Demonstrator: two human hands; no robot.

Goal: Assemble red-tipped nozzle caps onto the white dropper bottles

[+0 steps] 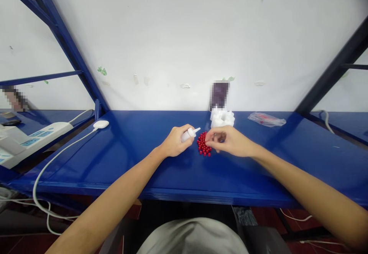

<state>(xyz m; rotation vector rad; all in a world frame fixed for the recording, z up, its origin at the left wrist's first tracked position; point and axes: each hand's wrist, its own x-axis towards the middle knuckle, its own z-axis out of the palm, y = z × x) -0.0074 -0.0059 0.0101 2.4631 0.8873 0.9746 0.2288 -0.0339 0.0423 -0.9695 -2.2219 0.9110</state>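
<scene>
Left hand (176, 141) curled round one white plastic nozzle bottle (188, 134), right hand (231, 142) nearly pinched, contents I can't make out, at one uncountable cluster of round red beads (202, 145) on blue tabletop (129, 142), one white lobed object (222, 119) partly hidden behind.

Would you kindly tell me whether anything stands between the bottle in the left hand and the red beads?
Nothing visible stands between the white bottle, held in the left hand, and the red beads. The right hand overlaps the beads' right side in view.
</scene>
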